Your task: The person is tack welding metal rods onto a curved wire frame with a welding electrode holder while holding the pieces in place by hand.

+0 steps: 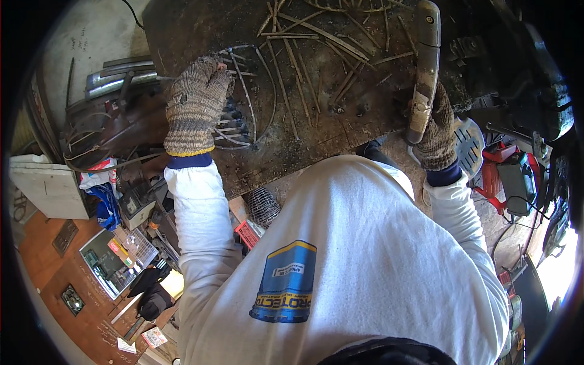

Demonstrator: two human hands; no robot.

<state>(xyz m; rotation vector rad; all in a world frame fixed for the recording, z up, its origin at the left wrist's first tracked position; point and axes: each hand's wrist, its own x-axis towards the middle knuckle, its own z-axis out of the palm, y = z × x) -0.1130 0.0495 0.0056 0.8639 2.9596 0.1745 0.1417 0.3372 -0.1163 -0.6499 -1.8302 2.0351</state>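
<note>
My left hand [193, 108], in a striped knit glove, is closed at the side of a small wire frame [246, 96]. The frame lies on the dark metal work table [201, 24] and has a curved outline with several short rods across it. My right hand [441, 134], in a similar darker glove, is closed against a long, worn grey-brown tool with a handle-like shape [427, 67]. A screw shows at its upper end. The tool covers most of those fingers, and its exact kind does not show.
Several loose thin metal rods [292, 79] lie scattered across the table. Metal tubes [121, 82] and bent bars stand off its left edge. A red and grey machine [514, 179] with cables is at the right. Below left is a brown board [55, 267] with assorted items.
</note>
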